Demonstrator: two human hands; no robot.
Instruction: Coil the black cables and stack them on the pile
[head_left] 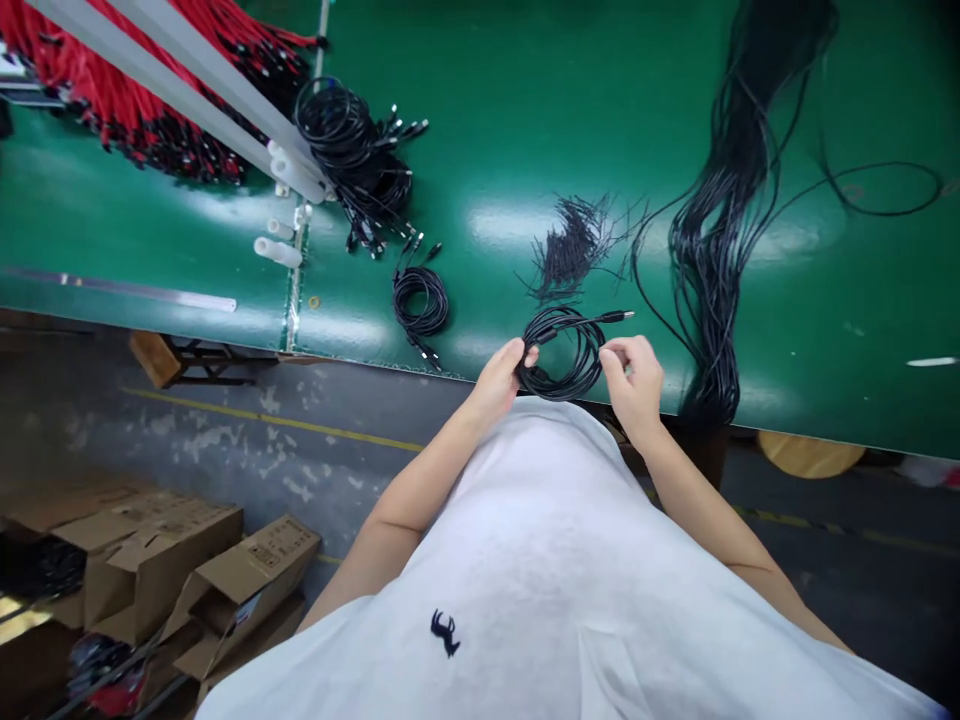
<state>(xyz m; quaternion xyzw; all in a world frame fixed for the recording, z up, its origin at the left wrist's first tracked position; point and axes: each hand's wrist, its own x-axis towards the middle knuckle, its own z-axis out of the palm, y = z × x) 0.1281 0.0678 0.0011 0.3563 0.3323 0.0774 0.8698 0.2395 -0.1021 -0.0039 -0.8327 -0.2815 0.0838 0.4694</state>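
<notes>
A coiled black cable (590,360) is held in front of my body, at the near edge of the green table. My left hand (501,378) grips the coil's left side, the thumb on top of the strands. My right hand (634,380) is closed in a pinch at the coil's right edge; its fingertips touch the strands. One plug with a metal tip (617,316) sticks out to the right above that hand. Just beyond the coil lies a pile of short black ties (574,245). Left of the coil rests another wound cable (421,300) with its plugs showing.
A heap of coiled black cables (356,160) sits at the back left beside white posts (202,80). Red cables (150,90) lie behind them. Long loose black cables (720,240) run down the right side. Cardboard boxes (255,570) stand on the floor at left.
</notes>
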